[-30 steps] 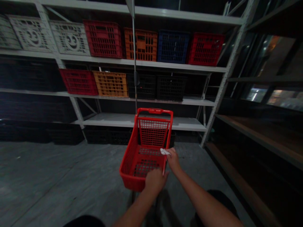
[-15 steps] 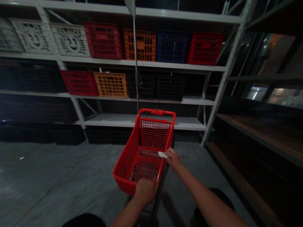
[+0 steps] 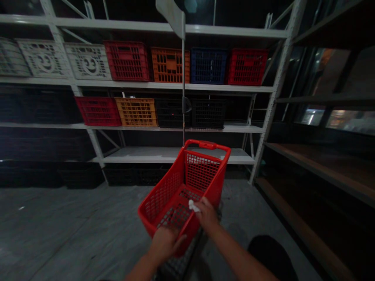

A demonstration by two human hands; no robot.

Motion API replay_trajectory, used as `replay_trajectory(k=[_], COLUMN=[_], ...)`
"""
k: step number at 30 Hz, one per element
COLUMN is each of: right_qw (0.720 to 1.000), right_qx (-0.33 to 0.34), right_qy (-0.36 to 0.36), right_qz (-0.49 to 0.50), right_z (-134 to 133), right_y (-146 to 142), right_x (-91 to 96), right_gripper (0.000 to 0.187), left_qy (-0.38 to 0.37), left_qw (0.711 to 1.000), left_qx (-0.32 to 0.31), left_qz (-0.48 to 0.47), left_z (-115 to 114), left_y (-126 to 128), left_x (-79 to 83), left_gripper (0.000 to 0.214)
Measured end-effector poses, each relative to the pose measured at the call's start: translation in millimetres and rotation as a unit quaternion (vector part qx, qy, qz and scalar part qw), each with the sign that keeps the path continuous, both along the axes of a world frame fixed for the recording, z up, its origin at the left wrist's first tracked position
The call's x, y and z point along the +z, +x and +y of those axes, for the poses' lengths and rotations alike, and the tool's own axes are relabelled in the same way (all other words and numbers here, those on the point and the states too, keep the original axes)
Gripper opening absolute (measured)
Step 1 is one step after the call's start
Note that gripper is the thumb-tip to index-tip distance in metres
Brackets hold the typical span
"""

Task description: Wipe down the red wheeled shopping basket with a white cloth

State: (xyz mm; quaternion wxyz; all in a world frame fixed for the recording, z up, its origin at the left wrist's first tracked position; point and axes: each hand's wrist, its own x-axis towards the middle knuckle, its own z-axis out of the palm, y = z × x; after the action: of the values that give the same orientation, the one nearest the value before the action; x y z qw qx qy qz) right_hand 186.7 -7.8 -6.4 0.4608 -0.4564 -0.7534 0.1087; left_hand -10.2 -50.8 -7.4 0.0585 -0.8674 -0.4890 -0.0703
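A red mesh shopping basket (image 3: 172, 187) on a cart stands in front of me, turned a little to the right, with nothing visible inside. My left hand (image 3: 164, 244) grips its near rim. My right hand (image 3: 206, 214) rests on the right rim, fingers closed round a small white scrap (image 3: 192, 205), perhaps paper or cloth. A thin pole with a pale flag (image 3: 172, 13) rises behind the basket.
Metal shelving (image 3: 164, 85) ahead holds white, red, orange, blue and black plastic crates (image 3: 127, 60) on two levels; the lowest shelf (image 3: 166, 154) is bare. Dark wooden shelves (image 3: 325, 171) run along the right. The floor (image 3: 73, 226) is grey concrete.
The basket has swung so its far end points more to the right and it has come nearer. Both hands moved back and down with it, still on the rim.
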Motion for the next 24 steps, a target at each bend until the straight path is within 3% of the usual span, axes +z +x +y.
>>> replay_trajectory(k=[3, 6, 8, 11, 15, 19, 24], right_qw=[0.995, 0.987, 0.986, 0.993, 0.997, 0.989, 0.945], right_qx=[-0.102, -0.159, -0.159, -0.103, -0.06, -0.138, -0.307], right_qy=[0.001, 0.017, 0.021, -0.001, -0.025, -0.024, -0.028], right_qz=[0.009, 0.029, 0.048, 0.06, 0.033, -0.042, -0.113], right_z=[40.2, 53.9, 45.0, 21.7, 12.6, 37.7, 71.3], right_y=[36.1, 47.2, 33.6, -1.8, -21.5, 22.1, 114.2], right_x=[20.5, 24.7, 16.6, -2.0, -9.8, 13.1, 68.6], right_gripper=[0.033, 0.032, 0.034, 0.042, 0.045, 0.032, 0.028], left_qy=[-0.024, -0.05, -0.061, -0.062, -0.059, -0.054, -0.037], left_qw=[1.0, 0.998, 0.995, 0.99, 0.983, 0.981, 0.985], left_qx=[-0.013, 0.027, 0.077, 0.126, 0.172, 0.187, 0.167], left_qz=[0.014, 0.019, 0.013, -0.022, -0.026, 0.005, 0.03], left_z=[2.1, 5.4, 10.0, 19.4, 30.1, 36.2, 39.3], left_y=[-6.9, -8.0, 0.0, 23.8, 46.3, 38.0, 25.2], left_x=[7.0, 19.1, 28.5, 40.2, 42.3, 35.2, 31.0], left_gripper=[0.053, 0.055, 0.052, 0.041, 0.039, 0.04, 0.042])
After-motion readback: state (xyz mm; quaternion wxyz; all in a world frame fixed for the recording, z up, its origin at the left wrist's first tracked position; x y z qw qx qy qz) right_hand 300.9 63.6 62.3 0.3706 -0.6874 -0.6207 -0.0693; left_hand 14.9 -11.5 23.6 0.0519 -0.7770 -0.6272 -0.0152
